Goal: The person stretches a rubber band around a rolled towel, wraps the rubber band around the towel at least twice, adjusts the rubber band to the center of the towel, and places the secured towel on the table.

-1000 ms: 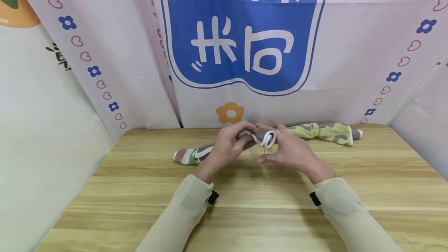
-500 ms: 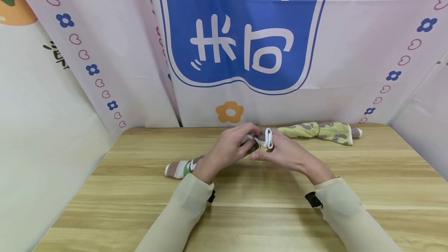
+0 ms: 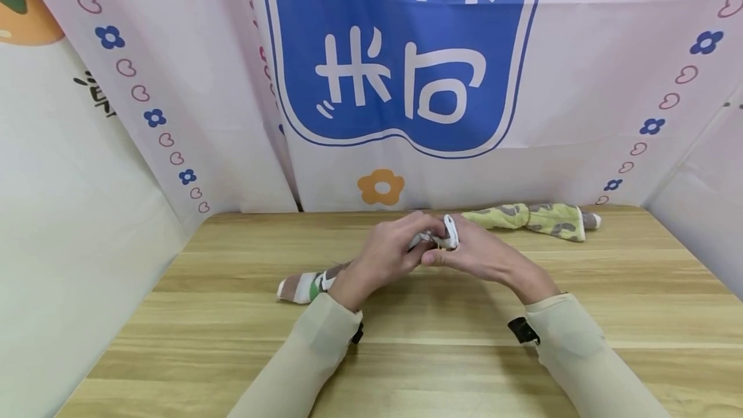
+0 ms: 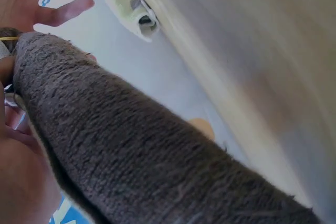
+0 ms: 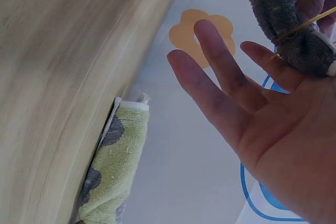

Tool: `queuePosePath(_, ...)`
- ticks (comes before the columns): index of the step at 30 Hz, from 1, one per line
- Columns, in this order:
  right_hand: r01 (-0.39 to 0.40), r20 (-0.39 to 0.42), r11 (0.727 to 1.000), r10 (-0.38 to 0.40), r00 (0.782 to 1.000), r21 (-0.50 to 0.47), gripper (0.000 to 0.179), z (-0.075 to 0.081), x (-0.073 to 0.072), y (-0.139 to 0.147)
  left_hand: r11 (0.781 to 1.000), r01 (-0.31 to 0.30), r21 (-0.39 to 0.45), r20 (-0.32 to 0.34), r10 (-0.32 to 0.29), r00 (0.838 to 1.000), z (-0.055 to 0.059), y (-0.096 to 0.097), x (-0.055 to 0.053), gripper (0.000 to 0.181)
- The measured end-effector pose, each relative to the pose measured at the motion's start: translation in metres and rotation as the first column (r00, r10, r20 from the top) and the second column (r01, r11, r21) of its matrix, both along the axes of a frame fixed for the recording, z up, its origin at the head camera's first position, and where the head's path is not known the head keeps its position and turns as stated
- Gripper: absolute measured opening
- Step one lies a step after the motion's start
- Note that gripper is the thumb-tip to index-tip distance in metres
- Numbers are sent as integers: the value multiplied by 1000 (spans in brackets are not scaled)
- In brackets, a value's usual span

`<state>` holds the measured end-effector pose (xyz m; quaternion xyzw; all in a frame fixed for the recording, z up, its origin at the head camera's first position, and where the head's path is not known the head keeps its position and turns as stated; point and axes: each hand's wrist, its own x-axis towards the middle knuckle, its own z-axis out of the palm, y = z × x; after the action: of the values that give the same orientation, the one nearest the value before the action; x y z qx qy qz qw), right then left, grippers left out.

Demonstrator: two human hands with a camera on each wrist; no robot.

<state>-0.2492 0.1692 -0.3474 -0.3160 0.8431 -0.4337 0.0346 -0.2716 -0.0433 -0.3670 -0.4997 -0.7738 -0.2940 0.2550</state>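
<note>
- Rolled brown-grey towel (image 4: 131, 119): between both hands near the desk's (image 3: 453, 353) back edge, one end up at the fingers, striped tail w/ green patch trailing to the L; can't tell if tail touches desk.
- Yellow rubber band (image 5: 318, 18): crosses the roll just short of its white-edged end, one strand pulled out taut; prob. there to stop the roll springing loose.
- L hand (image 3: 386, 253): fingers curled round the roll near that end, gripping; prob. to keep layers tight & steady.
- R hand (image 3: 484, 253): spread wide, fingers straight, roll end against it; prob. splayed to give the band room. Can't tell which finger takes the strand.
- Yellow-green towel (image 3: 554, 221): also rolled, cinched mid-length, lying along back edge R of the hands; prob. parked there to leave working room.
- Bkgd: white cloth backdrop (image 3: 598, 63) behind desk w/ blue panel (image 3: 400, 11) & orange flower print (image 3: 366, 184).
</note>
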Motion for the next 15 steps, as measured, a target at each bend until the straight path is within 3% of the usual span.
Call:
queuePosePath(6, -13, 0, 1000, 13, 1000, 14, 42, 0, -1, 1, 999, 8, 35, 1, -8, 1000, -4, -1, 0, 22)
queuePosePath(15, 37, 2, 997, -37, 999, 67, 49, 0, -1, 5, 1000, 4, 5, -6, -3, 1000, -3, -1, -1, 23)
